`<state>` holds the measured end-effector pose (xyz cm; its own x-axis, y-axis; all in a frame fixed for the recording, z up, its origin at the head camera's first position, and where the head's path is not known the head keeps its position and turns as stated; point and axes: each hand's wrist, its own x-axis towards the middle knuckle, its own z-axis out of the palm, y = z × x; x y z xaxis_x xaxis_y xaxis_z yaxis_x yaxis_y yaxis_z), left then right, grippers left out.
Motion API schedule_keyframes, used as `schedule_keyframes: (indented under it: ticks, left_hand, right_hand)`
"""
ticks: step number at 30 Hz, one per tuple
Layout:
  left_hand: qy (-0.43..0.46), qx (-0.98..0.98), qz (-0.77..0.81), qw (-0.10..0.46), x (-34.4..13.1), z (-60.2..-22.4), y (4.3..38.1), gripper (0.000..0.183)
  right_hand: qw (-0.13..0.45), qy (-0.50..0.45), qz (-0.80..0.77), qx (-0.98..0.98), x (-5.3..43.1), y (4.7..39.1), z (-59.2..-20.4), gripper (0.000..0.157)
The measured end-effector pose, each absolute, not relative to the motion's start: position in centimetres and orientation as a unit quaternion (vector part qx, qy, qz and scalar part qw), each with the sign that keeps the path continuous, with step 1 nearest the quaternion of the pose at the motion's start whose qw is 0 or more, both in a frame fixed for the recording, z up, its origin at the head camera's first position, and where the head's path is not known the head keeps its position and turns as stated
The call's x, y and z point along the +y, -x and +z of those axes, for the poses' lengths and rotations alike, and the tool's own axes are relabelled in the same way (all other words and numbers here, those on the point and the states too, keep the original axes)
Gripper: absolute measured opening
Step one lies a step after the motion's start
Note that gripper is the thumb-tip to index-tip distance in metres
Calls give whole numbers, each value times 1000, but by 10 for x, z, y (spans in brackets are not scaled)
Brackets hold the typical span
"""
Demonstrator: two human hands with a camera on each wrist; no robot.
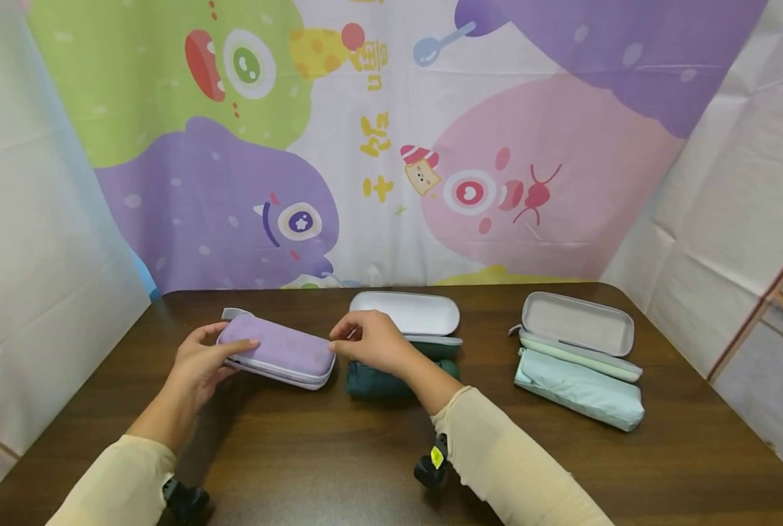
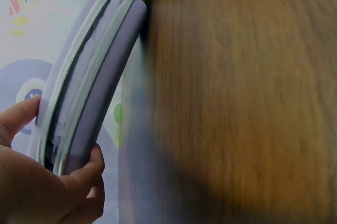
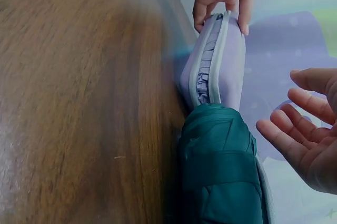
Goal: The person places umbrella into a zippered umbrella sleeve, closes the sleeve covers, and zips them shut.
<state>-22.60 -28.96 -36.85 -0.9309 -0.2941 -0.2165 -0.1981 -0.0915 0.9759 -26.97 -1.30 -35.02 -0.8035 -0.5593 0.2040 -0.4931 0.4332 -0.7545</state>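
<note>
Purple case, head view: long axis ten-to-four o'clock, strap at ten.
Left hand grips strap end; right hand, fingers loosely bent, empty, near other.

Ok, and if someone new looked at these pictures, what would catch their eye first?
Most likely the cartoon-monster backdrop, filling much of the upper head view in green, purple and pink. Next, perhaps, the purple case in the left hand, at the left of the table, visibly parted along its side. Then the dark green bundle in the middle and the mint bundle at the right.
</note>
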Motion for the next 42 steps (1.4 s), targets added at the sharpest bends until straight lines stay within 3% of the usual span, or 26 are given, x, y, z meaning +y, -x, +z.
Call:
schedule_keyframes:
  ticks: [7, 14, 18, 26, 33, 42]
  left_hand:
    - [-201, -659, -723, 48, -281, -369, 228, 81]
    - [-205, -651, -727, 72, -271, -368, 232, 86]
    - [-209, -640, -730, 114, -266, -368, 234, 90]
    - [-220, -608, -752, 126, -259, -368, 238, 49]
    - [-174, -596, -780, 80, -257, -364, 235, 65]
    - [-150, -622, -761, 103, -258, -370, 234, 53]
  right_hand:
    - [50, 316, -440, 839, -8, 269, -350, 17]
    - [98, 376, -477, 789, -4, 271, -351, 59]
    - [117, 379, -515, 759, -4, 269, -352, 70]
    - [137, 372, -571, 718, -4, 266, -355, 68]
    - [158, 373, -626, 667, -4, 266, -358, 66]
    - [210, 325, -695, 606, -3, 267, -358, 54]
